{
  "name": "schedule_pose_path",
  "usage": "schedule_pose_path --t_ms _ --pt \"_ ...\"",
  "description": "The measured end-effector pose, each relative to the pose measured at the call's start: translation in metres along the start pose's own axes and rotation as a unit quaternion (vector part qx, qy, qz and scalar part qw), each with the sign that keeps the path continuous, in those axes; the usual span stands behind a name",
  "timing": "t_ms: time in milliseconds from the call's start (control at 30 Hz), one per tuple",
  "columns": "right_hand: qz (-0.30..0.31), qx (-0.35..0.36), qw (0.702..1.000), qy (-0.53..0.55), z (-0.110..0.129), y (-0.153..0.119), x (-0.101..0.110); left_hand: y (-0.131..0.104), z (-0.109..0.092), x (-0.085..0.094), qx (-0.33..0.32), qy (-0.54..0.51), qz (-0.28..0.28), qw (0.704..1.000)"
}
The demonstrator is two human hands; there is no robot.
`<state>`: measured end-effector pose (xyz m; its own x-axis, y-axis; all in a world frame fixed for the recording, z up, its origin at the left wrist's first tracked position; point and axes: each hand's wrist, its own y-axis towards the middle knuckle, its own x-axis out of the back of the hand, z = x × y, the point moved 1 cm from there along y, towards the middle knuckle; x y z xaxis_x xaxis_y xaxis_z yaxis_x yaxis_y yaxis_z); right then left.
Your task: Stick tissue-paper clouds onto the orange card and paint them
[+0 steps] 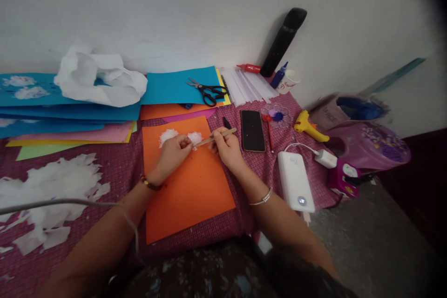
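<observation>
An orange sheet [188, 191] lies on the checked cloth before me, with two white paper tufts near its top edge. My right hand [226, 146] grips a thin wooden stick [223, 134], whose left end reaches the right-hand tuft [194, 138]. Just below and left of that tuft is my left hand [176, 151], its fingers pinched together. Whatever lies between those fingertips is too small to tell. The left-hand tuft [168, 136] sits just above my left hand, partly covered by it.
Torn white paper [63, 181] covers the left side. Blue sheets [174, 86] carry black scissors [208, 93] at the back. On the right are a phone [253, 131], a white power bank [296, 181], a yellow glue gun [310, 128] and a paint palette [284, 117].
</observation>
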<state>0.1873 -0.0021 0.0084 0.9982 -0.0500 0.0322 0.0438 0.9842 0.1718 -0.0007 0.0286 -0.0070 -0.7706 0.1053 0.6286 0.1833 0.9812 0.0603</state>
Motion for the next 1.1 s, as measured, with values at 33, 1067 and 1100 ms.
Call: schedule_pose_path --t_ms 33,1067,1100 --pt "0.008 0.01 1.0 -0.021 0.0 -0.001 -0.001 0.0 -0.001 0.001 -0.001 -0.002 0.005 1.0" --pt "-0.08 0.009 0.997 0.012 0.021 -0.003 0.016 -0.022 -0.015 0.03 -0.036 -0.171 -0.19 0.966" --pt "-0.075 0.011 0.997 0.002 0.02 -0.003 0.016 -0.022 -0.013 0.035 -0.042 -0.196 -0.231 0.952"
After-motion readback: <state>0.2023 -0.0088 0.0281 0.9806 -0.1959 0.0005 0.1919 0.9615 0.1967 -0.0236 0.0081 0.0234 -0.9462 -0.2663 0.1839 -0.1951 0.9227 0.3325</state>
